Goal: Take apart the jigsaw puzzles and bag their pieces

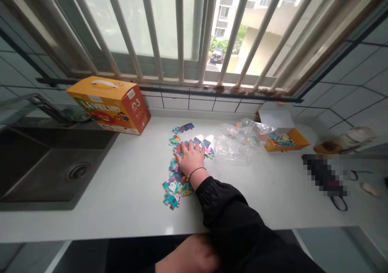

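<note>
My right hand (192, 160) lies palm down with its fingers spread on a patch of colourful jigsaw puzzle pieces (172, 186) on the counter. It covers part of them. Some pieces look joined, others overlap loosely. A dark blue strip of pieces (185, 127) sits beyond my fingertips, apart from the rest. A dark band circles my right wrist, below a black sleeve. Down at the counter's front edge, my left hand (189, 255) is blurred and partly hidden by the right sleeve, so its fingers cannot be made out.
Crumpled clear plastic bags (233, 143) lie right of the puzzle, beside an open orange box (292, 139) with more pieces. An orange carton (112, 105) stands at the back left, near a dark sink (100, 156) with a faucet. A blurred-out black object (324, 176) lies at right.
</note>
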Motion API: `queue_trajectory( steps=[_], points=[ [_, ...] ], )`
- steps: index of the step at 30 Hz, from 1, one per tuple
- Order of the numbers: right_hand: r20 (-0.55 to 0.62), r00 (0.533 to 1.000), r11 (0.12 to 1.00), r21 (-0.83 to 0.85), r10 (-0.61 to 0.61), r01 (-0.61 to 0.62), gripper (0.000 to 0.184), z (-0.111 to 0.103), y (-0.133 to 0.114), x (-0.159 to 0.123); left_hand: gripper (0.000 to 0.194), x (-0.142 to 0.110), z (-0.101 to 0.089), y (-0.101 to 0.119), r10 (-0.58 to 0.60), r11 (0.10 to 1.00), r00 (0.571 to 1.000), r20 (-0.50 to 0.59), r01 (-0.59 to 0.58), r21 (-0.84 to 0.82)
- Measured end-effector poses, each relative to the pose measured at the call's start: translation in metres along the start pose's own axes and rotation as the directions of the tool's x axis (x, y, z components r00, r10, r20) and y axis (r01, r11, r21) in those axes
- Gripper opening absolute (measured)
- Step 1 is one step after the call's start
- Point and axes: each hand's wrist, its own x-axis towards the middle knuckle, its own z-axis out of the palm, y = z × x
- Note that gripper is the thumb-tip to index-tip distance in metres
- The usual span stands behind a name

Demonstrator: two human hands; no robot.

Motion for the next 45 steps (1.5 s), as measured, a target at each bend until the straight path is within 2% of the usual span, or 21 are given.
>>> queue_trajectory(
  steps=[1, 2, 3, 4, 6, 8, 9, 11, 13, 15, 19, 24, 27, 31, 34, 38, 42, 45],
  points=[
    [0.007, 1.000, 1.000, 0.004, -0.019, 0.019, 0.073, -0.001, -0.003, -0.007, 0.014, -0.016, -0.007, 0.004, -0.021, 1.000, 0.999, -0.031, 0.022, 0.016],
    [0.012, 0.999, 0.999, 0.011, -0.045, 0.044, 0.070, -0.003, -0.005, -0.014, 0.005, -0.031, -0.013, 0.007, -0.094, 0.994, 0.989, -0.113, 0.099, 0.037],
    [0.009, 0.997, 0.997, 0.020, -0.076, 0.075, 0.067, -0.006, -0.005, -0.021, 0.016, -0.046, -0.019, 0.008, -0.172, 0.976, 0.962, -0.211, 0.195, 0.093],
    [0.001, 0.995, 0.995, 0.027, -0.100, 0.100, 0.065, -0.010, -0.003, -0.027, 0.031, -0.059, -0.023, 0.007, -0.225, 0.935, 0.923, -0.314, 0.294, 0.196],
    [-0.027, 0.994, 0.994, 0.027, -0.104, 0.105, 0.062, -0.019, 0.008, -0.035, 0.048, -0.077, -0.026, 0.000, -0.303, 0.772, 0.806, -0.509, 0.520, 0.365],
    [-0.057, 0.998, 1.000, 0.006, -0.029, 0.030, 0.063, -0.030, 0.024, -0.036, 0.062, -0.082, -0.022, -0.009, -0.377, 0.612, 0.699, -0.608, 0.681, 0.403],
    [-0.070, 0.997, 1.000, -0.004, 0.020, -0.021, 0.066, -0.035, 0.033, -0.033, 0.070, -0.080, -0.019, -0.014, -0.395, 0.567, 0.668, -0.630, 0.717, 0.405],
    [-0.080, 0.991, 0.994, -0.019, 0.104, -0.105, 0.072, -0.042, 0.048, -0.024, 0.078, -0.071, -0.013, -0.024, -0.433, 0.522, 0.651, -0.624, 0.745, 0.415],
    [-0.058, 0.990, 0.991, -0.027, 0.128, -0.130, 0.074, -0.043, 0.054, -0.014, 0.082, -0.056, -0.011, -0.035, -0.473, 0.485, 0.635, -0.610, 0.766, 0.422],
    [-0.037, 0.992, 0.992, -0.032, 0.124, -0.126, 0.073, -0.039, 0.050, -0.010, 0.092, -0.037, -0.013, -0.049, -0.530, 0.470, 0.623, -0.575, 0.781, 0.412],
    [-0.041, 0.993, 0.993, -0.043, 0.107, -0.109, 0.060, -0.025, 0.029, -0.022, 0.111, 0.002, -0.025, -0.079, -0.665, 0.434, 0.548, -0.507, 0.836, 0.335],
    [-0.014, 0.999, 0.999, -0.015, 0.029, -0.030, 0.046, -0.020, 0.017, -0.037, 0.108, 0.030, -0.041, -0.103, -0.733, 0.459, 0.525, -0.433, 0.851, 0.256],
    [0.000, 1.000, 0.999, 0.032, -0.025, 0.025, 0.042, -0.022, 0.019, -0.035, 0.110, 0.033, -0.047, -0.107, -0.740, 0.484, 0.535, -0.407, 0.844, 0.229],
    [-0.026, 0.998, 0.994, 0.099, -0.050, 0.053, 0.040, -0.024, 0.021, -0.032, 0.094, 0.030, -0.048, -0.106, -0.715, 0.500, 0.553, -0.427, 0.832, 0.240],
    [-0.086, 0.996, 0.992, 0.125, 0.005, 0.005, 0.040, -0.022, 0.024, -0.037, 0.078, 0.029, -0.046, -0.105, -0.697, 0.507, 0.555, -0.453, 0.829, 0.236],
    [-0.155, 0.977, 0.982, 0.143, 0.144, -0.122, 0.058, -0.012, 0.029, -0.046, 0.071, 0.030, -0.044, -0.103, -0.686, 0.509, 0.546, -0.481, 0.832, 0.219],
    [-0.121, 0.985, 0.974, 0.206, 0.120, -0.093, 0.052, -0.006, 0.025, -0.050, 0.075, 0.030, -0.045, -0.102, -0.699, 0.524, 0.564, -0.440, 0.822, 0.222],
    [-0.090, 0.991, 0.956, 0.287, 0.095, -0.066, 0.044, -0.005, 0.017, -0.047, 0.088, 0.030, -0.045, -0.101, -0.724, 0.534, 0.574, -0.383, 0.817, 0.217]
  ],
)
